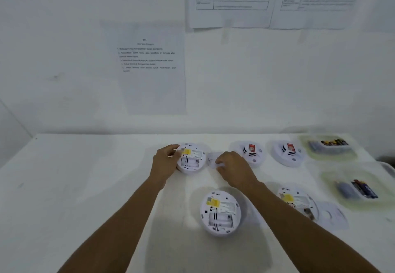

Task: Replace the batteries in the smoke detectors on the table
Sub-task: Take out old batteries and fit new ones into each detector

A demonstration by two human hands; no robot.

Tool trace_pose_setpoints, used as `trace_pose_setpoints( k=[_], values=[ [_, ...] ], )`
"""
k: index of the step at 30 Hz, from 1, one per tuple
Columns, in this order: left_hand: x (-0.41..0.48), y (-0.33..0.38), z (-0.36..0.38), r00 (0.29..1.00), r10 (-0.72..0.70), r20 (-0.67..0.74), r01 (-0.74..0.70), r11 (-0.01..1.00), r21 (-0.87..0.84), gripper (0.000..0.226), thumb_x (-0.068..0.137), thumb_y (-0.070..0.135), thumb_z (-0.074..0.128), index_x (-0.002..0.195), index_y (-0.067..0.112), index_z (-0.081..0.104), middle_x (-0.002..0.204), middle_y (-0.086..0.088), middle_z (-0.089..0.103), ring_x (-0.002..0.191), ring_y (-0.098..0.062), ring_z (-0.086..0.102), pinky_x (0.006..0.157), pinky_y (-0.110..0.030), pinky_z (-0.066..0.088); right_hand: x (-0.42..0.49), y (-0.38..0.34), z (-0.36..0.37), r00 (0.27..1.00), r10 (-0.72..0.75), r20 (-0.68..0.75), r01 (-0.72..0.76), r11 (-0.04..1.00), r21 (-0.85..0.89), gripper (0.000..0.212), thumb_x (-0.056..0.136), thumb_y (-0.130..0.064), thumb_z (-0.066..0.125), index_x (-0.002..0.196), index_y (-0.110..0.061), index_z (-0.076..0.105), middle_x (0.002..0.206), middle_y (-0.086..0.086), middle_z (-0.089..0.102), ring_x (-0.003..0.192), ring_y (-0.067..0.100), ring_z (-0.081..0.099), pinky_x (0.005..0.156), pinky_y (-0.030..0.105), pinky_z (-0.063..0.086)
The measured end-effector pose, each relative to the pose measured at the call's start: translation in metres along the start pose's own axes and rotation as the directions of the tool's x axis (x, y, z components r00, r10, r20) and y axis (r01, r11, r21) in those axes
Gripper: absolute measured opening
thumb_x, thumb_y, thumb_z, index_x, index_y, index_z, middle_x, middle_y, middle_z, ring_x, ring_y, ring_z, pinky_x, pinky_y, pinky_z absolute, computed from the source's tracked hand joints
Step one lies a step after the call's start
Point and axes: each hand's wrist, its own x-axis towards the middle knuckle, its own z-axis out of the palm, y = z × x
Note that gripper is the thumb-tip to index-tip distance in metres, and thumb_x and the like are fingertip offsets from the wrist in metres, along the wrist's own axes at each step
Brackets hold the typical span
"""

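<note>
white table (pixel 85 176) | 5 smoke detectors (pixel 221 212) (pixel 191 158) (pixel 299 202) (pixel 250 153) (pixel 287 153) | 2 battery trays (pixel 329 156) (pixel 333 178) | 2 hands (pixel 165 162) (pixel 234 170)

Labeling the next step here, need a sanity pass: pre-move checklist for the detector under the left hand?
1. Left hand grips far detector at its rim: ok.
2. Detector back side up, battery bay exposed: ok.
3. Bay emptied of old batteries: cannot tell, blurred.
4. Right hand on the loose cover beside it; actual hold: cannot tell.
5. Fresh battery in a hand: not ok, none visible.
6. Battery tray at far right stocked: ok.
</note>
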Motion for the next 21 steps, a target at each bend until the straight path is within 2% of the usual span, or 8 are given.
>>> trace_pose_setpoints(
  k=[2, 5, 8, 12, 17, 19, 21],
  values=[
    [0.005, 0.0, 0.002, 1.0, 0.031, 0.002, -0.032, 0.998, 0.063, 0.019, 0.094, 0.014, 0.061, 0.106, 0.023, 0.072, 0.101, 0.0, 0.073, 0.093, -0.016, 0.068, 0.068, -0.02, 0.054, 0.0, 0.001, 0.005, 1.0, 0.002, -0.031, -0.002, 1.0, 0.0, 0.018, 0.085, -0.009, 0.056, 0.085, 0.0, 0.071, 0.088, 0.015, 0.07, 0.084, 0.026, 0.062, 0.072, 0.041, 0.053],
    [0.011, -0.002, 0.005, 0.999, 0.049, -0.016, -0.047, 0.993, 0.108, 0.017, 0.094, 0.015, 0.061, 0.105, 0.02, 0.073, 0.1, 0.0, 0.072, 0.094, -0.015, 0.067, 0.069, -0.018, 0.05, 0.0, -0.001, 0.009, 0.996, 0.005, -0.085, -0.004, 1.0, 0.004, 0.016, 0.084, -0.004, 0.056, 0.078, -0.001, 0.071, 0.084, 0.014, 0.068, 0.081, 0.026, 0.061, 0.068, 0.041, 0.052],
    [0.014, -0.001, 0.007, 0.997, 0.054, -0.063, -0.046, 0.991, 0.126, 0.013, 0.093, 0.017, 0.062, 0.101, 0.017, 0.073, 0.097, 0.0, 0.072, 0.09, -0.015, 0.067, 0.065, -0.016, 0.047, 0.001, -0.005, 0.011, 0.993, 0.012, -0.115, -0.012, 1.0, -0.002, 0.021, 0.084, -0.002, 0.057, 0.067, -0.008, 0.067, 0.079, 0.008, 0.066, 0.077, 0.022, 0.058, 0.063, 0.036, 0.05],
    [0.014, 0.0, 0.012, 0.991, 0.05, -0.127, -0.03, 0.987, 0.156, 0.012, 0.093, 0.02, 0.063, 0.099, 0.016, 0.072, 0.094, -0.001, 0.071, 0.081, -0.01, 0.065, 0.06, -0.014, 0.044, 0.003, -0.006, 0.012, 0.992, 0.013, -0.127, -0.012, 1.0, 0.008, 0.019, 0.087, -0.004, 0.057, 0.079, -0.009, 0.073, 0.087, 0.007, 0.068, 0.083, 0.021, 0.057, 0.069, 0.032, 0.048],
    [0.01, 0.0, 0.015, 0.985, 0.038, -0.168, -0.008, 0.984, 0.179, 0.019, 0.094, 0.024, 0.062, 0.106, 0.012, 0.07, 0.097, -0.004, 0.07, 0.076, -0.01, 0.062, 0.051, -0.007, 0.041, 0.004, -0.006, 0.015, 0.99, 0.021, -0.139, -0.018, 0.999, 0.028, 0.016, 0.087, -0.005, 0.06, 0.082, -0.011, 0.074, 0.092, 0.008, 0.07, 0.085, 0.022, 0.06, 0.069, 0.03, 0.047],
    [0.009, -0.001, 0.014, 0.983, 0.037, -0.179, -0.003, 0.982, 0.187, 0.022, 0.093, 0.027, 0.063, 0.109, 0.011, 0.069, 0.099, -0.004, 0.07, 0.08, -0.013, 0.062, 0.058, -0.013, 0.042, 0.004, -0.006, 0.014, 0.99, 0.023, -0.137, -0.02, 0.999, 0.028, 0.015, 0.088, -0.006, 0.06, 0.087, -0.009, 0.074, 0.097, 0.008, 0.07, 0.091, 0.023, 0.061, 0.073, 0.03, 0.048],
    [0.008, 0.0, 0.011, 0.981, 0.044, -0.189, -0.007, 0.982, 0.188, 0.027, 0.093, 0.027, 0.063, 0.113, 0.01, 0.067, 0.104, -0.006, 0.069, 0.086, -0.015, 0.062, 0.067, -0.018, 0.044, 0.002, -0.006, 0.011, 0.988, 0.033, -0.149, -0.029, 0.999, 0.026, 0.018, 0.09, -0.009, 0.059, 0.101, -0.009, 0.074, 0.109, 0.007, 0.068, 0.101, 0.022, 0.059, 0.08, 0.03, 0.048]
  ],
)
